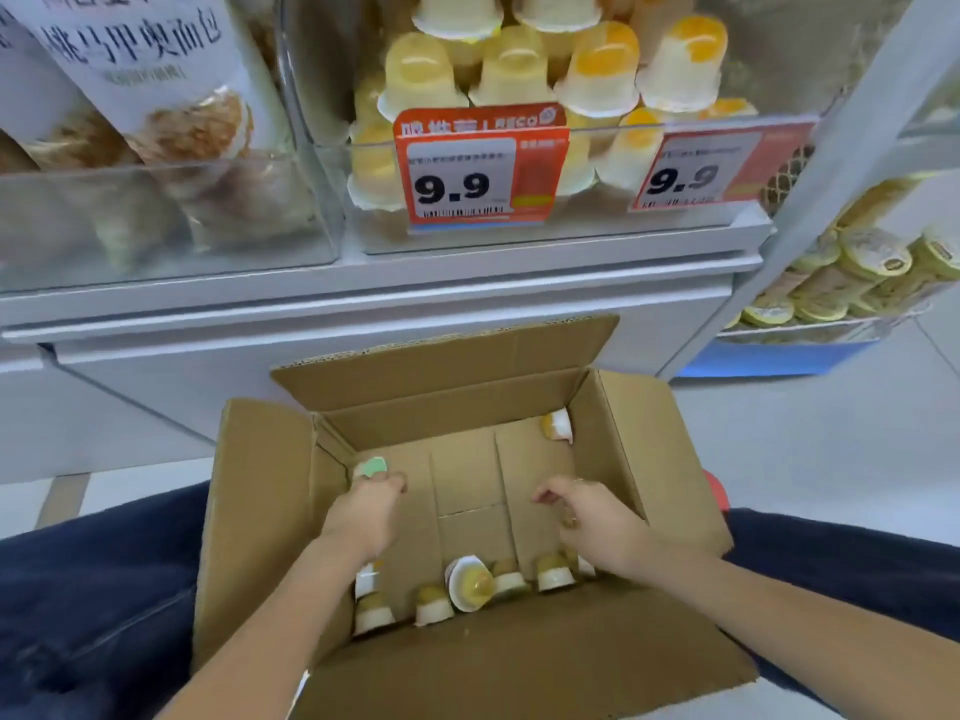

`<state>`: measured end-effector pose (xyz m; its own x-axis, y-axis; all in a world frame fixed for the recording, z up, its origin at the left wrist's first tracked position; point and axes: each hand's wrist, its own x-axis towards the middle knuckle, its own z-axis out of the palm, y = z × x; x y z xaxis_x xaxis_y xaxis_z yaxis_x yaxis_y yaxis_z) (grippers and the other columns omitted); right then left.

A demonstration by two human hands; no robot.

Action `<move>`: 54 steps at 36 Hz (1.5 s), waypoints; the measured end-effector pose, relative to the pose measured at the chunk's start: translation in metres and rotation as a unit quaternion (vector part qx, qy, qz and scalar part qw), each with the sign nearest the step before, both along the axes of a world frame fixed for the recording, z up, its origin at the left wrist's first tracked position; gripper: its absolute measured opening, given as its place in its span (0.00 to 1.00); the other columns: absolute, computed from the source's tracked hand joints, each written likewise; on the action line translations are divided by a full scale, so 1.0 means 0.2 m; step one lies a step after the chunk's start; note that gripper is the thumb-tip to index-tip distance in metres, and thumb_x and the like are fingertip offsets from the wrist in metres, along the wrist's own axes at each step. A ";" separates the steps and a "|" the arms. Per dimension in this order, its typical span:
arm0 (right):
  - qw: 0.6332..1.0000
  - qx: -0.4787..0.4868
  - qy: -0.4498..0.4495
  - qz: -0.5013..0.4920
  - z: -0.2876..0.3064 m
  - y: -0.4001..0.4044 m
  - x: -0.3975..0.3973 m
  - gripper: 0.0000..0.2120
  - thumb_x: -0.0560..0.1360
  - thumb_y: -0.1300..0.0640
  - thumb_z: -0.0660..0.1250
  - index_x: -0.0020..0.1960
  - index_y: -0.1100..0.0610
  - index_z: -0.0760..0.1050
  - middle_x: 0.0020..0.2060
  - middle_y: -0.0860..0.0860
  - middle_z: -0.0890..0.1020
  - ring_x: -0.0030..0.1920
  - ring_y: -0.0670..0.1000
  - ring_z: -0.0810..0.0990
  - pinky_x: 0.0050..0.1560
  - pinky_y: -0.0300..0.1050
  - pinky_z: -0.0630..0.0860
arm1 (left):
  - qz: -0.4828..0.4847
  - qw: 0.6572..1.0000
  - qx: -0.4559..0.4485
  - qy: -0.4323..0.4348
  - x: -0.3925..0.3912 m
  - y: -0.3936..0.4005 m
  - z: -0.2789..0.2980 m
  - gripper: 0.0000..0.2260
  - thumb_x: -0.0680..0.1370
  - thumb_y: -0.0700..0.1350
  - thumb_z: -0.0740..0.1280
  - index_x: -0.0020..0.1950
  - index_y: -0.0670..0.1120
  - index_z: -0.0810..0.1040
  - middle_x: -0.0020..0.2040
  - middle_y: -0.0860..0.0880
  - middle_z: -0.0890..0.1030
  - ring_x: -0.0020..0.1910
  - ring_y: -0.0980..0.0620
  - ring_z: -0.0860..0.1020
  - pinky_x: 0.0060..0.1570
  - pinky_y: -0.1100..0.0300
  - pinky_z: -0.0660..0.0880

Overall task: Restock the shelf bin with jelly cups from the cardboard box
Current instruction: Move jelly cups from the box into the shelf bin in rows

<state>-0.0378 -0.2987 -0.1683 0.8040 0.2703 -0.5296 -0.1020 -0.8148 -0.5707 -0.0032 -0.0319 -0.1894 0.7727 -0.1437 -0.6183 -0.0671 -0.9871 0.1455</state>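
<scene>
Jelly cups (434, 605) stand along the near wall of the open box (260, 511), most with lids down and domes up; one (470, 584) lies tipped, its lid facing the camera. Another cup (558, 426) lies on its side in the far right corner. The left hand (366, 511) pinches a green cup (373, 467) at the far left corner. The right hand (587, 517) hovers with loosely curled fingers, holding nothing. Above, the clear bin (597, 226) holds stacked cups behind two price tags (480, 166).

Bare box floor (462, 480) between hands
</scene>
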 end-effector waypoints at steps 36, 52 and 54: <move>0.840 -0.445 -0.141 0.276 -0.74 0.06 0.61 0.22 0.79 0.64 0.54 0.72 0.63 0.58 0.69 0.60 0.65 0.69 0.60 0.62 0.72 0.58 0.58 | -0.195 0.958 0.178 0.114 -0.20 0.12 -0.59 0.24 0.76 0.44 0.64 0.70 0.44 0.61 0.68 0.43 0.67 0.68 0.43 0.66 0.71 0.50 0.57; 0.968 -0.209 -0.020 -0.135 -0.47 0.11 0.53 0.18 0.72 0.64 0.69 0.61 0.65 0.73 0.61 0.61 0.74 0.62 0.60 0.70 0.59 0.49 0.73 | 0.296 0.944 -0.141 0.047 0.00 -0.01 -0.27 0.25 0.74 0.43 0.67 0.71 0.46 0.66 0.62 0.43 0.72 0.54 0.49 0.75 0.50 0.62 0.70; 0.953 -0.068 0.051 -0.292 -0.38 0.13 0.53 0.21 0.69 0.58 0.74 0.60 0.64 0.75 0.57 0.57 0.78 0.59 0.57 0.76 0.58 0.47 0.74 | 0.464 0.840 -0.270 0.080 0.08 -0.07 -0.18 0.21 0.76 0.43 0.65 0.70 0.47 0.69 0.60 0.47 0.75 0.52 0.51 0.76 0.49 0.64 0.69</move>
